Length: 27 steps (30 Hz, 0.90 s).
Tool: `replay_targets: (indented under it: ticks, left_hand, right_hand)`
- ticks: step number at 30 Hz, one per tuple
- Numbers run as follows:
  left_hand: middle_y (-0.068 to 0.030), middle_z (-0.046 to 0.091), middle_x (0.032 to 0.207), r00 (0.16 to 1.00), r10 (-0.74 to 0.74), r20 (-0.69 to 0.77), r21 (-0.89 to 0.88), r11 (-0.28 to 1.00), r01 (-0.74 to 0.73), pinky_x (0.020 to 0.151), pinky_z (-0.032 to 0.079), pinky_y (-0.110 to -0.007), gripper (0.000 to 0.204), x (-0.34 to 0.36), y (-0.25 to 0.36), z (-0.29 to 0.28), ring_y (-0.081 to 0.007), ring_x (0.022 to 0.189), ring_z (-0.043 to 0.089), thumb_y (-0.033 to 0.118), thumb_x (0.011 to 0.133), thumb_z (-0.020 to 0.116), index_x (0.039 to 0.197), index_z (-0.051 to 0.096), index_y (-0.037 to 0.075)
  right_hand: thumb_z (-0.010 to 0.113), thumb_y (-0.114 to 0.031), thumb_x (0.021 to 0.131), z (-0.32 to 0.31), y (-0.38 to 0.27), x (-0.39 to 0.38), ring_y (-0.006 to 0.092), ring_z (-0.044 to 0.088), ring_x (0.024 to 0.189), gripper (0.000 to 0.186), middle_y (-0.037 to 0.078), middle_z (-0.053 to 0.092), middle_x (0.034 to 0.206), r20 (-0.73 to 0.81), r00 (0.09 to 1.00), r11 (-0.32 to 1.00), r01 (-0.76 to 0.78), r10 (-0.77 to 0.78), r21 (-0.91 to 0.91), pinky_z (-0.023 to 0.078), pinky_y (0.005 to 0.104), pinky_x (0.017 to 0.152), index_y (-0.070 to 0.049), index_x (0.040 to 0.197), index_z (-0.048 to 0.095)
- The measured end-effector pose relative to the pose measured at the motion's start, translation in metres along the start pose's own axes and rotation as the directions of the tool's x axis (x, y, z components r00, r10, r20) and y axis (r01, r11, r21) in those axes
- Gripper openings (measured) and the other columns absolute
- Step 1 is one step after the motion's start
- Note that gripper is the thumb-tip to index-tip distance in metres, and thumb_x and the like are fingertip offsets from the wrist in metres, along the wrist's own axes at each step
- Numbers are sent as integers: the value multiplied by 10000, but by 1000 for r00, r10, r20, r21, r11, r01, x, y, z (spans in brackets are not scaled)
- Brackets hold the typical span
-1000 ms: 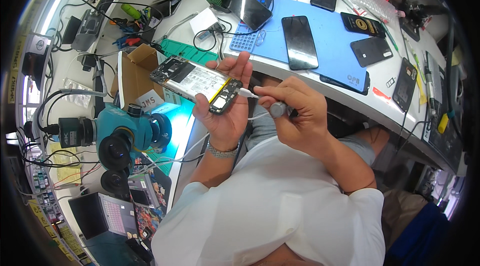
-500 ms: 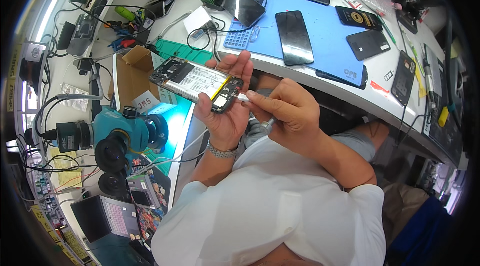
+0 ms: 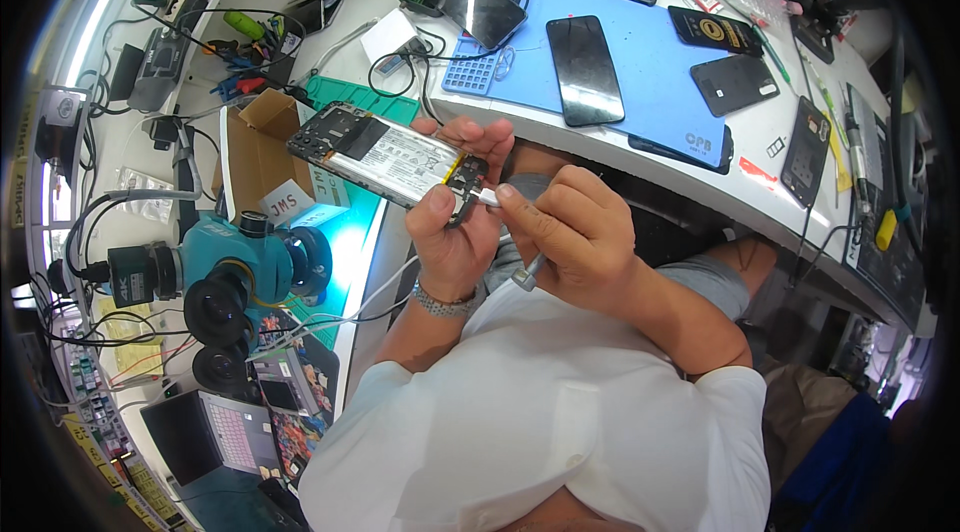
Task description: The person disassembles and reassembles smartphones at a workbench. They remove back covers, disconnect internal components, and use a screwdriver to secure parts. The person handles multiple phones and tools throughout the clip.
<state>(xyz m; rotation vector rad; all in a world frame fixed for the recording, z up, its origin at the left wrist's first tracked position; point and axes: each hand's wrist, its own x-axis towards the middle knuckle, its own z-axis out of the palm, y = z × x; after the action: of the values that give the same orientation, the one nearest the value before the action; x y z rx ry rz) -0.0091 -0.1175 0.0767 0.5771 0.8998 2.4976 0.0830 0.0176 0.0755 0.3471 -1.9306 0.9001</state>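
Observation:
My left hand (image 3: 455, 247) holds an opened phone (image 3: 365, 139) from below, thumb on its near edge and fingers past the far edge. With its back cover off, the phone bares a white battery (image 3: 408, 160) and dark boards. A small white cable plug (image 3: 488, 197) is pinched between the thumb and fingers of my right hand (image 3: 582, 237), at the phone's right end. Whether the plug sits inside the port, I cannot tell. Below my right fingers hangs a grey cylindrical piece (image 3: 526, 274), perhaps part of the same cable.
A blue mat (image 3: 645, 62) on the white bench bears a dark phone (image 3: 585, 70) and other phone parts. At the left stand a teal microscope (image 3: 225, 262) with a lit lamp and an open cardboard box (image 3: 262, 137). A laptop (image 3: 230, 432) lies at lower left; cables run along that side.
The opened phone and my left hand have shifted slightly, with the phone's far end moving left and up. My right hand has stayed with the plug at the phone's end.

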Motion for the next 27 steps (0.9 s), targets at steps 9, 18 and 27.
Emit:
replay_targets:
  ticks: [9, 18, 27]
  left_hand:
    - [-135, 592, 1285, 999, -37, -7, -21, 999, 37, 1265, 375, -503, 650, -2, 0, 2, -361, 1360, 586, 207, 888, 673, 1456, 365, 136]
    - [-124, 580, 1287, 999, -50, 6, 1, 999, 50, 1273, 363, -498, 640, -4, 1, 2, -340, 1372, 579, 205, 893, 670, 1448, 357, 147]
    - [-118, 572, 1286, 998, -55, 23, -4, 998, 55, 1278, 355, -494, 656, -6, -1, 4, -328, 1375, 576, 146, 881, 669, 1453, 347, 156]
  right_hand:
    - [771, 67, 594, 5, 2, -2, 252, 532, 677, 575, 84, 545, 779, -24, 999, 999, 25, -24, 37, 432, 376, 560, 95, 1165, 713]
    - [800, 71, 597, 8, 3, -6, 246, 525, 672, 588, 83, 545, 780, -26, 999, 998, 37, -36, 53, 426, 365, 553, 92, 1178, 709]
    - [817, 73, 596, 7, 2, -8, 247, 522, 649, 595, 83, 543, 768, -49, 999, 995, -1, 6, 100, 424, 364, 544, 89, 1179, 699]
